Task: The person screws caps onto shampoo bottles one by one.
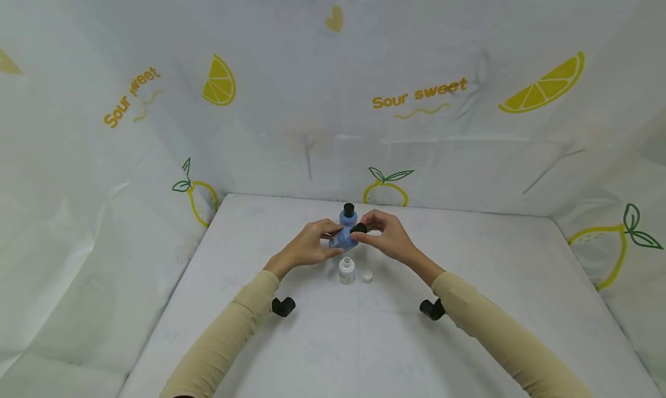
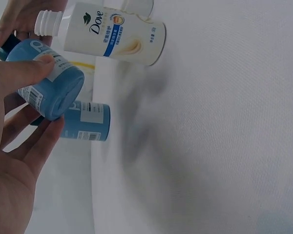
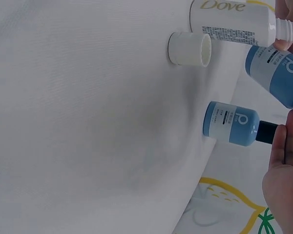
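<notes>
My left hand (image 1: 308, 244) grips a blue bottle (image 2: 49, 78) with a white label, tilted with its base toward the lower left in the head view. The thumb and fingers of my right hand (image 1: 387, 234) pinch its black cap (image 1: 358, 229) at the upper right end. Just below the held bottle, an uncapped white Dove bottle (image 1: 346, 272) stands upright on the table, its threaded neck bare. Beside it on the right sits a white cap (image 3: 189, 49). Behind the hands stands a second blue bottle (image 3: 232, 123), its black cap (image 1: 348, 209) on.
The white-covered table (image 1: 359, 352) ends at a back wall sheet (image 1: 291, 126) printed with lemons and lettering. A black device (image 1: 283, 306) shows at the left wrist, and a similar black device (image 1: 432, 309) at the right wrist.
</notes>
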A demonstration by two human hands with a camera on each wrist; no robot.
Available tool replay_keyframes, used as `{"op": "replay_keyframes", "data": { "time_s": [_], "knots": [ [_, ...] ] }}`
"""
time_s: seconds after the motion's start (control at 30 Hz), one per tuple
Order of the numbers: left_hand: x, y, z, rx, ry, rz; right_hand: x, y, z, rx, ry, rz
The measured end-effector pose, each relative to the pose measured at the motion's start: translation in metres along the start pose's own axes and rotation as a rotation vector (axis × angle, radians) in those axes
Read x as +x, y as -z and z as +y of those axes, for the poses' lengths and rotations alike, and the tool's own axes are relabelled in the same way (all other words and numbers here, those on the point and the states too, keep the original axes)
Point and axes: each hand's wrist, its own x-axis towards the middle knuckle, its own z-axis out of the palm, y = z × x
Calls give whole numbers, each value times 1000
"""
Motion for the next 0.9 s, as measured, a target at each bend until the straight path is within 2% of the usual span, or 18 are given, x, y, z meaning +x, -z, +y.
{"op": "replay_keyframes", "data": {
  "time_s": [0.23,0.43,0.53,0.9],
  "knots": [
    [0,1,0,3,0,-8,1,2,-2,-8,12,-53],
    [-2,4,0,9,-8,-5,3,10,1,72,147,-155],
    [-1,3,-1,6,-12,-4,4,14,2,110,184,-178],
    [-2,2,-2,1,6,-14,1,14,2,131,160,-166]
  ]
}}
